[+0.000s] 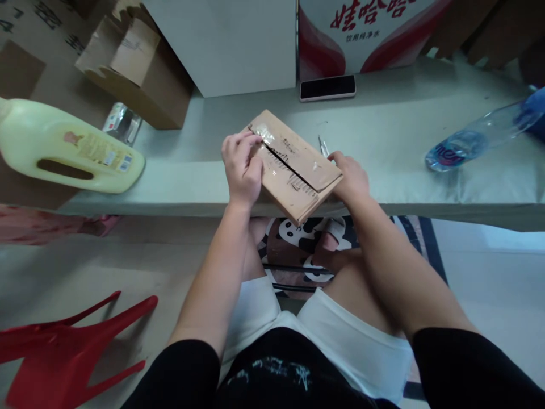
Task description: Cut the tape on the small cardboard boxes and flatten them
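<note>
- At your far left, a pale yellow jug (106, 162) with a handle opening lies at a slant on the table (191, 179).
- Below it, on the floor, you have a red plastic stool (55, 355), its legs pointing towards you.
- Just right of the jug is a small clear package (120, 126), beside an open brown carton (159, 94) with its flaps up.
- Your left hand (242, 170) holds the left end of the flat cardboard box (304, 162): fingers bent over the taped end, thumb on the near side.
- That box is in front of you, tilted above the table's near edge, with a dark slit along its top face and clear tape at the far left end.
- Beyond the box's right half you have a thin silvery item (323, 146), and farther back a dark-screened phone (327, 89).
- Your right hand (351, 177) is against the box's right end; its fingers are bent and partly hidden, so you cannot tell how tightly they close or whether they touch the silvery item.
- Behind the phone stands a red-and-white printed carton (370, 48).
- At your far right lies a clear bottle (464, 139) with a blue label.
</note>
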`<action>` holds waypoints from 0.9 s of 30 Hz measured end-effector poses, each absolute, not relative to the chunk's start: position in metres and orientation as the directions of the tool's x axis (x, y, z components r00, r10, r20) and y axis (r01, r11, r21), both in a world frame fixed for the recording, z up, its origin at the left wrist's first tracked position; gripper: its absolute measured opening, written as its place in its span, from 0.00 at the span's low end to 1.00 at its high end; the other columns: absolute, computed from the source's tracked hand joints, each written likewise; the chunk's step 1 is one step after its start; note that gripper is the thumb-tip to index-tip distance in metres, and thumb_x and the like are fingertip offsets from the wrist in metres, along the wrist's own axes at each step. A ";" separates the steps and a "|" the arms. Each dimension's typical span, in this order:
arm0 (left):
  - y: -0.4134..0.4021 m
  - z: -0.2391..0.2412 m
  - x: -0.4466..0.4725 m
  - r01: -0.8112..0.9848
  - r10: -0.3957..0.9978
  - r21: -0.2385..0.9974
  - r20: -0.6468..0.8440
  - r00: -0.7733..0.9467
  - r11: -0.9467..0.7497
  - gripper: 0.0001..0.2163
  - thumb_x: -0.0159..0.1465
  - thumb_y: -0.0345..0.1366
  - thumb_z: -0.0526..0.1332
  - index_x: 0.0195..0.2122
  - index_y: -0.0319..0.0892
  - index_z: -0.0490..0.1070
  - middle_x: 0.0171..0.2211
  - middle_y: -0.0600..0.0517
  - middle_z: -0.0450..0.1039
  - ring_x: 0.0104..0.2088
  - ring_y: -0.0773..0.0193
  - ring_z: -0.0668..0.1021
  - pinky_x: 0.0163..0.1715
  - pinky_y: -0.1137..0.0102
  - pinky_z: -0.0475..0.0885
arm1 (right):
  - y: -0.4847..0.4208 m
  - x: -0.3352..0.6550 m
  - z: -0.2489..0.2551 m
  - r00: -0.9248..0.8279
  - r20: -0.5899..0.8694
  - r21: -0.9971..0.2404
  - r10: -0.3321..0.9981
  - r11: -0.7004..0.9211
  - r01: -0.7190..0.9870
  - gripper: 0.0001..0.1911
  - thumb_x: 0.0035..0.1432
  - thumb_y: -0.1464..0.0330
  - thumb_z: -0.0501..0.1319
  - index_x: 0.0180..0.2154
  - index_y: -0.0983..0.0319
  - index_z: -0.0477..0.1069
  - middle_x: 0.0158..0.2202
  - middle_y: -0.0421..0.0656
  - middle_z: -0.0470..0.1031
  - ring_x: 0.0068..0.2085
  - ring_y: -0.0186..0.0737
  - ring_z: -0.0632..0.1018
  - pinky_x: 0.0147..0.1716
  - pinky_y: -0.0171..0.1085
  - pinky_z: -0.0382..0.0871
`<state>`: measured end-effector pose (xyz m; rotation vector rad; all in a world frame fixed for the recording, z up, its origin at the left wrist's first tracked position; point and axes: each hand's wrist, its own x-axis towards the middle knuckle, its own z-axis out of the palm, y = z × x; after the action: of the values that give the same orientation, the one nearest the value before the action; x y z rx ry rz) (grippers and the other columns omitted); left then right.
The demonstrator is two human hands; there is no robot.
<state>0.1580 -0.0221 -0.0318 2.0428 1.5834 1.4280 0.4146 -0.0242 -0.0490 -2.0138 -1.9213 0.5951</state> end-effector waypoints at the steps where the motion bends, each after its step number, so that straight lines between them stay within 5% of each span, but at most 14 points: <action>1: -0.023 -0.032 0.160 0.638 0.822 0.643 0.569 -0.028 -0.424 0.10 0.64 0.39 0.58 0.45 0.49 0.75 0.50 0.47 0.74 0.59 0.48 0.70 0.65 0.47 0.62 | -0.026 0.416 -0.050 0.044 -0.092 -0.509 0.995 -0.085 0.856 0.22 0.58 0.66 0.58 0.55 0.60 0.67 0.41 0.50 0.76 0.37 0.47 0.74 0.37 0.42 0.65; 5: -0.026 -0.033 0.169 0.602 0.797 0.640 0.604 -0.010 -0.478 0.10 0.64 0.38 0.59 0.46 0.48 0.72 0.47 0.46 0.74 0.55 0.50 0.73 0.61 0.48 0.66 | -0.033 0.434 -0.047 0.234 0.009 -0.684 0.972 -0.165 0.710 0.21 0.52 0.71 0.60 0.50 0.61 0.68 0.30 0.40 0.69 0.30 0.40 0.72 0.37 0.43 0.69; 9: -0.028 -0.034 0.175 0.590 0.792 0.661 0.607 -0.058 -0.463 0.10 0.63 0.37 0.59 0.47 0.48 0.68 0.44 0.47 0.72 0.52 0.51 0.74 0.58 0.49 0.69 | -0.041 0.446 -0.022 0.370 0.253 -0.902 0.894 0.079 0.425 0.13 0.54 0.72 0.56 0.43 0.59 0.67 0.30 0.37 0.64 0.26 0.34 0.73 0.28 0.37 0.71; 13: -0.029 -0.033 0.185 0.633 0.796 0.640 0.602 -0.062 -0.435 0.08 0.65 0.40 0.57 0.45 0.48 0.68 0.45 0.46 0.72 0.53 0.50 0.73 0.59 0.49 0.67 | -0.048 0.433 0.026 0.306 0.559 -0.822 0.770 0.468 0.324 0.14 0.52 0.77 0.58 0.41 0.57 0.68 0.37 0.38 0.68 0.28 0.28 0.74 0.27 0.32 0.71; 16: -0.030 -0.031 0.203 0.681 0.792 0.586 0.611 -0.013 -0.440 0.09 0.67 0.42 0.56 0.44 0.48 0.69 0.48 0.46 0.73 0.55 0.49 0.72 0.62 0.49 0.64 | -0.057 0.422 0.062 0.148 0.688 -0.713 0.711 0.624 0.320 0.16 0.52 0.80 0.61 0.40 0.57 0.71 0.40 0.38 0.72 0.42 0.32 0.77 0.39 0.33 0.76; 19: -0.033 -0.029 0.227 0.712 0.795 0.555 0.606 0.009 -0.431 0.09 0.66 0.40 0.55 0.44 0.48 0.71 0.49 0.46 0.73 0.56 0.50 0.71 0.63 0.51 0.64 | -0.069 0.416 0.078 0.144 0.716 -0.689 0.683 0.658 0.305 0.15 0.56 0.79 0.62 0.42 0.56 0.73 0.43 0.36 0.75 0.47 0.33 0.77 0.51 0.38 0.76; 27: -0.041 -0.037 0.250 0.679 0.782 0.576 0.623 -0.005 -0.455 0.19 0.69 0.52 0.52 0.48 0.47 0.73 0.60 0.42 0.61 0.64 0.46 0.65 0.65 0.49 0.63 | -0.074 0.421 0.049 0.071 0.653 -0.749 0.754 0.629 0.210 0.11 0.58 0.78 0.60 0.41 0.59 0.73 0.45 0.38 0.81 0.49 0.37 0.82 0.52 0.42 0.77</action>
<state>0.2498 -0.0413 -0.0374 2.1379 1.5777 1.4663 0.4207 -0.0742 0.0492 -0.8541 -1.4809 0.4947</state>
